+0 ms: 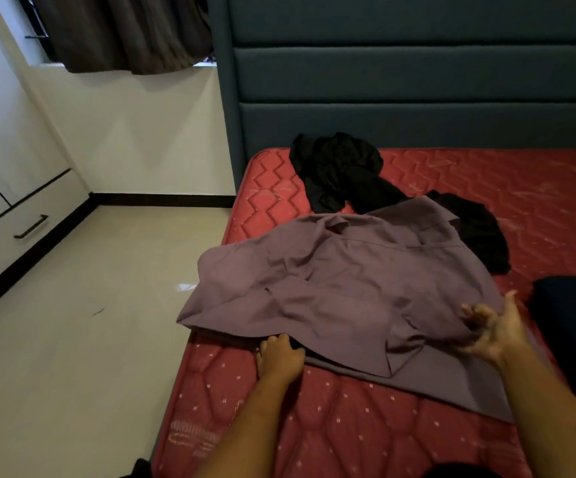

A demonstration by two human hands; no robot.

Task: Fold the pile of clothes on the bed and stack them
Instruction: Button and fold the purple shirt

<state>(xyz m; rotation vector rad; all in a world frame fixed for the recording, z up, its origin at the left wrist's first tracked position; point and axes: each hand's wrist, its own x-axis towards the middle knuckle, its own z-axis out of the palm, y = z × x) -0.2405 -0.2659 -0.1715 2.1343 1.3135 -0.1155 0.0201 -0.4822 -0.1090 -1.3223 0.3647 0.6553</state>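
**Left fingers** (pixel 281 341): flat on the mattress (pixel 331 426), with the tips slid under the near hem of the purple garment (pixel 348 291). You cannot tell whether they pinch the cloth or only lie beneath it. The left hand (pixel 279 362) rests palm down.

**Right fingers** (pixel 474 313): spread and loosely curled, blurred, holding nothing. Your right hand (pixel 498 334) hovers at the garment's right edge.

**Purple garment**: lies spread over the near-left part of the bed. It is wrinkled, its left side hangs past the mattress edge toward the floor (pixel 90 305), and a collar-like opening points at the headboard (pixel 417 74).
- Handling, judged: light, limp and without any stiffness. It will sag wherever you do not support it.
- Hold, judged: take it at two hem corners or along a seam, not mid-panel, where it would only bunch.
- Risk, judged: the overhanging side may drag the rest off, so draw it inward first.

**Black clothes** (pixel 338 167): crumpled just beyond the purple garment and unfolded. A second black piece (pixel 476 236) touches the purple garment's far-right edge. They look equally soft, so shake each one out before laying it flat.

**Dark item** (pixel 572 319): at the right edge of the bed, too dim to identify. It may be the stack.
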